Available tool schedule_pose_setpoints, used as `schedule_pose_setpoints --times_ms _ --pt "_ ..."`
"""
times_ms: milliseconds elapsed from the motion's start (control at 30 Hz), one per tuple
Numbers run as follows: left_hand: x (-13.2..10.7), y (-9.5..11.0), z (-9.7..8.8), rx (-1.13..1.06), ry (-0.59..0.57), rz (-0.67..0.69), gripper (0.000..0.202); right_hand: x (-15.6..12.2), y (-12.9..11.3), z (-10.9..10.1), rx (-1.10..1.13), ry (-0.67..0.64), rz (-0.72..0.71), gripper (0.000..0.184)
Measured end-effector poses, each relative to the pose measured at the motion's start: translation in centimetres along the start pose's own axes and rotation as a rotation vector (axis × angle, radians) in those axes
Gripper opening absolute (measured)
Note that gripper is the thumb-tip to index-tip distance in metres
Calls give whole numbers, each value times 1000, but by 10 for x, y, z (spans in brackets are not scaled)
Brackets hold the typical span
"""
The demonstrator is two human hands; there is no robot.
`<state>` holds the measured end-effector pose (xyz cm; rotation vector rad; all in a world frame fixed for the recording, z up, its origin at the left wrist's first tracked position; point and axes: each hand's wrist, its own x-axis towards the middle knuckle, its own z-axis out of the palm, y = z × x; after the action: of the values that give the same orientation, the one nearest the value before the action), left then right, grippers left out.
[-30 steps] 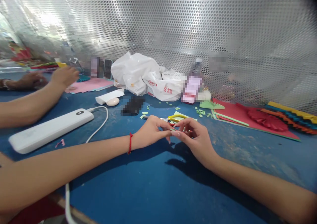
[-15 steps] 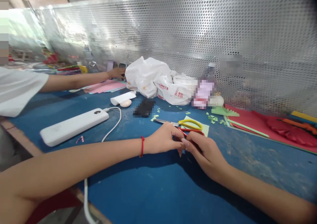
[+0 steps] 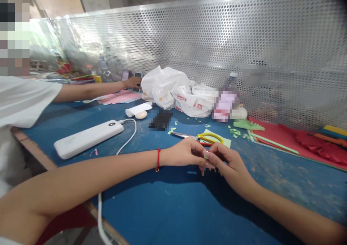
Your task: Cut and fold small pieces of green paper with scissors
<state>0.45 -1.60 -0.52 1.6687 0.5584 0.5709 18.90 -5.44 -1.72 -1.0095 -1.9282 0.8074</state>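
Open blue table (image 3: 151, 212) at lower centre, below left hand (image 3: 184, 153) and right hand (image 3: 229, 163), gives a low way in; second gap at right, between right forearm (image 3: 279, 203) and red paper (image 3: 282, 133); scissors (image 3: 198, 137) block just beyond the hands, white bags (image 3: 173, 89) and perforated screen (image 3: 189, 39) behind, power bank (image 3: 89, 139) and cable (image 3: 100, 212) at left.

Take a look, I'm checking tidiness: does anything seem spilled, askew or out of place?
Green paper scraps lie scattered loose near the scissors like stray litter, and a small pink scrap sits apart, beside the white power bank. The blue table also looks scuffed or stained at right. No spilled liquid shows.
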Motion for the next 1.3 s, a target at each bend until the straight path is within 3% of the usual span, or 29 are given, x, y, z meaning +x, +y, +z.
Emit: schedule_pose_setpoints --times_ms 233,433,567,1067,1300 --pt "0 4 -1 -38 -88 -49 26 1 -3 -1 181 -60 54 34" --pt "2 -1 -6 -45 7 -32 32 2 -3 -1 262 -42 74 40" --pt "2 -2 -7 -31 -13 -26 32 2 -4 0 279 -52 100 38" --pt "1 0 -12 -42 -110 -77 26 1 -1 1 149 -94 22 40" --pt "1 -3 -9 -54 -79 -53 22 -2 3 2 71 -95 -21 38"
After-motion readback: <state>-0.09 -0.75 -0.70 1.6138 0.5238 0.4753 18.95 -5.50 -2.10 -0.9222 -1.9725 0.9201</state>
